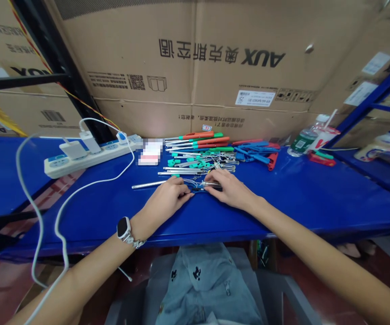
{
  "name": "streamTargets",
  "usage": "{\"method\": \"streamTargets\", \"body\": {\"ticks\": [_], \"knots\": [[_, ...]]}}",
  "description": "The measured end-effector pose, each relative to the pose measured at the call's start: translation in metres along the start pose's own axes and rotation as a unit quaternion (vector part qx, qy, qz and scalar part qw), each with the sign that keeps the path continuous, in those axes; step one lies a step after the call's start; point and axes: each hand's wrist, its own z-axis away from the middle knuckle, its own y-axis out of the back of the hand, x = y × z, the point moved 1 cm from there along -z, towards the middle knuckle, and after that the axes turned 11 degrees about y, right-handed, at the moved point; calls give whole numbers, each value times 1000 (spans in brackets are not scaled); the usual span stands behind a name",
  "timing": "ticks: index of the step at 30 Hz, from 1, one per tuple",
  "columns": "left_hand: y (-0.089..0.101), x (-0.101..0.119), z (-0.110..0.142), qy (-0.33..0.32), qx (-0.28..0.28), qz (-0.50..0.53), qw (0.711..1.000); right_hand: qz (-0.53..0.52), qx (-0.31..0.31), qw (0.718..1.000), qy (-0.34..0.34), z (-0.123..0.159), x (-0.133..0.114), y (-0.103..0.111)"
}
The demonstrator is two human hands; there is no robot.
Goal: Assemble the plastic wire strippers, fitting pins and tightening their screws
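Observation:
My left hand [167,198] rests on the blue shelf [113,212], fingers curled and pinched on the end of a thin metal rod [147,184] with clear tubing. My right hand [227,187] lies palm down facing it, fingers pressed on the other end of the same small metal and tube piece [198,184]. A smartwatch [123,228] sits on my left wrist. Just behind my hands lies a heap of metal rods with teal caps [195,164]. Further back are red and green handled tools [204,137].
A white power strip [89,153] with plugs and a white cable [62,203] lies at the left. Blue and red plastic parts [259,151] sit at the right, beside a bottle [301,142] and a cup [323,135]. Cardboard boxes [195,67] stand behind.

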Motion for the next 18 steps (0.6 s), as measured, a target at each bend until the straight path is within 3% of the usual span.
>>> {"method": "streamTargets", "body": {"ticks": [6, 18], "knots": [[1, 0, 1, -2, 6, 1, 1000, 49, 33, 998, 32, 2, 2, -5], [2, -2, 2, 3, -1, -5, 1000, 72, -6, 997, 21, 13, 4, -4]]}}
